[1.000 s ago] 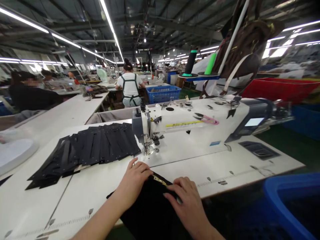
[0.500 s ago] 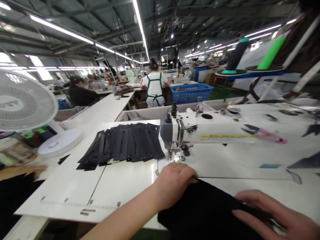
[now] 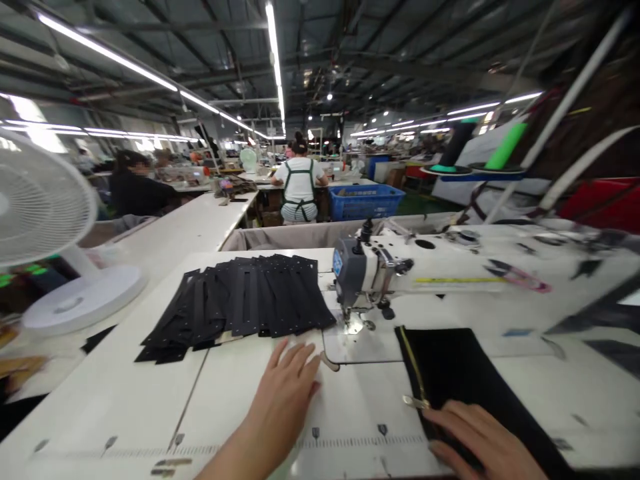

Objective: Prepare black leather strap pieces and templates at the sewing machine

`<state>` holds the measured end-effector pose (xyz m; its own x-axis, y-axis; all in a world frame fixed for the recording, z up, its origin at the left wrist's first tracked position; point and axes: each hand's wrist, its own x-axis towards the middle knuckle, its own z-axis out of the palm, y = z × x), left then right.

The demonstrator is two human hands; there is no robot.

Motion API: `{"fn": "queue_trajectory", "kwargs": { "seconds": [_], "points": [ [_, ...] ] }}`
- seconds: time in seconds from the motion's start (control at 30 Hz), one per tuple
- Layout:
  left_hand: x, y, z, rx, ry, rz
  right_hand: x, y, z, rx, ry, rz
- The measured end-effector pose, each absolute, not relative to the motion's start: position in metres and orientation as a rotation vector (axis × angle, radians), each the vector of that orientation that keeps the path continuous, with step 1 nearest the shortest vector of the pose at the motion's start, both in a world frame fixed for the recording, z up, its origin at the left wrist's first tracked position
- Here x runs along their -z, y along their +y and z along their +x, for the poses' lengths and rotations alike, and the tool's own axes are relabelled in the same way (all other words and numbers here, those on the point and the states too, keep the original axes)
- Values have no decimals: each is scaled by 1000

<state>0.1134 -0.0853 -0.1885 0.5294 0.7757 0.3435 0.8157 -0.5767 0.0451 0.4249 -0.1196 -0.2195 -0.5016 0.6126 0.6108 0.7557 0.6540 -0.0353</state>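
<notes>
My left hand (image 3: 287,407) rests on the white table just left of the sewing machine's needle area, fingers stretched out and holding nothing. My right hand (image 3: 480,437) grips the near edge of a black fabric piece (image 3: 465,360) with a gold zipper along its left side. The metal zipper pull (image 3: 416,402) sticks out just beyond my right fingertips. The fabric lies flat to the right of the needle. Behind it stands the white sewing machine (image 3: 470,263). A fanned pile of black slotted panels (image 3: 245,297) lies beyond my left hand.
A white fan (image 3: 85,300) stands at the left. Snips with pink handles (image 3: 523,275) lie on the machine arm. Thread cones (image 3: 505,147) stand at the upper right. Ahead, a blue basket (image 3: 367,203) is beside a seated person (image 3: 299,183).
My left hand has let go of the black fabric and moved left onto the table. The fabric now lies flat at the right, showing its gold zipper, with my right hand on it.
</notes>
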Motion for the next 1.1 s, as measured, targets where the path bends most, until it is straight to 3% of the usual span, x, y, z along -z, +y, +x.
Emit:
{"fn": "queue_trajectory", "kwargs": {
  "seconds": [0.13, 0.2, 0.3, 0.47, 0.7, 1.1],
  "points": [
    [197, -89, 131, 626, -1134, -2680, 217, -103, 436, 326, -2056, -1467],
    [199, -83, 157, 650, -1099, -2767, 231, -94, 445, 492, -1871, -1720],
    [202, -75, 195, 546, -1122, -2965, 255, -91, 439, 478, -1834, -1912],
    [204, -69, 212, 381, -1229, -3215, 261, -100, 416, 333, -1786, -1820],
    [193, -83, 199, 238, -1342, -3182, 242, -56, 458, -91, -1598, -1876],
    [186, -89, 204, -48, -1495, -3053, 228, -47, 433, 29, -1815, -1848]
  ]
}}
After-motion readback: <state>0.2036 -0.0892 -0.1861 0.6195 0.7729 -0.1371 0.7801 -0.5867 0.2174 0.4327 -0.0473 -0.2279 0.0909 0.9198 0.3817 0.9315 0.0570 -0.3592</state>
